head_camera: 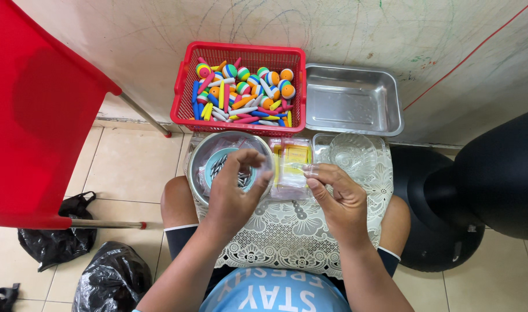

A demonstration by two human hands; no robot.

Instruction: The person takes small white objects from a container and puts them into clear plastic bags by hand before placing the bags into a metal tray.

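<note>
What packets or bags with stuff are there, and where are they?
Clear plastic packets: on the lace cloth between the hands, flat, with yellow cards inside.
Clear bag: lining the metal bowl under the left hand, crinkled.
Black plastic bags: on the floor, lower left.

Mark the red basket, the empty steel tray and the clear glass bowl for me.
red basket [241,49], head view, on its far rim.
steel tray [352,99], head view, on its bare floor.
glass bowl [353,153], head view, on its see-through middle.

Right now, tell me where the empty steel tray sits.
In the head view, the steel tray sits upper right, against the wall, right beside the red basket.
</note>
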